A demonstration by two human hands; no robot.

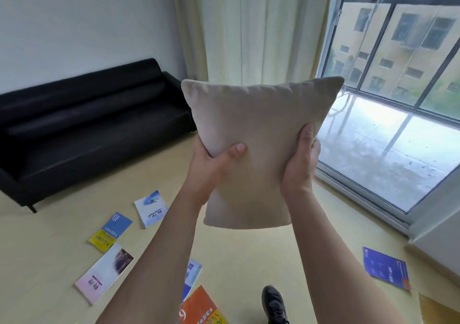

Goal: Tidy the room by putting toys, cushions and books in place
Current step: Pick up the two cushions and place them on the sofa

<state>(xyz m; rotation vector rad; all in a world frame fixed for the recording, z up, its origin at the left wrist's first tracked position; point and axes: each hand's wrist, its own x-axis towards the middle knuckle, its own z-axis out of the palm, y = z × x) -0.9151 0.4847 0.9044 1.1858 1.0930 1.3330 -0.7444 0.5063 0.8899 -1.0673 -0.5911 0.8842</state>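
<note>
A beige cushion is held up in the air in front of me, between both hands. My left hand grips its left edge, thumb pressed on the front. My right hand grips the right edge, thumb along the side. Several books lie scattered on the floor below: a white one with a whale, a blue and yellow one, a pink and white one, an orange one and a dark blue one.
A black sofa stands against the wall at the left, its seat bare. A large window and pale curtains fill the right and back. My shoe is on the yellow floor.
</note>
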